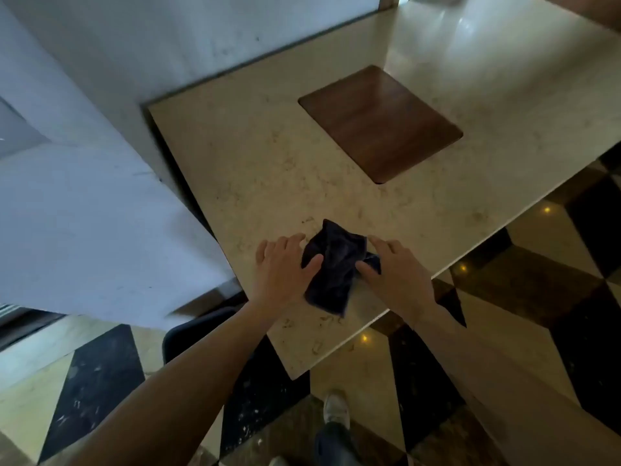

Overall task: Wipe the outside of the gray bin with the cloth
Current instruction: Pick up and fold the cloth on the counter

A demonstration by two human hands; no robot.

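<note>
A crumpled dark cloth lies on the beige marble counter near its front corner. My left hand rests flat at the cloth's left side, fingers spread, its thumb lying over the cloth's edge. My right hand lies flat at the cloth's right side, and a corner of the cloth sits between its thumb and forefinger. Neither hand has closed around the cloth. Below the counter's left edge, a dark grey rounded rim shows, most of it hidden by my left forearm and the counter.
A brown wooden panel is set into the counter farther back. A pale wall block stands to the left. The floor has black and cream tiles. My shoe is near the counter's corner.
</note>
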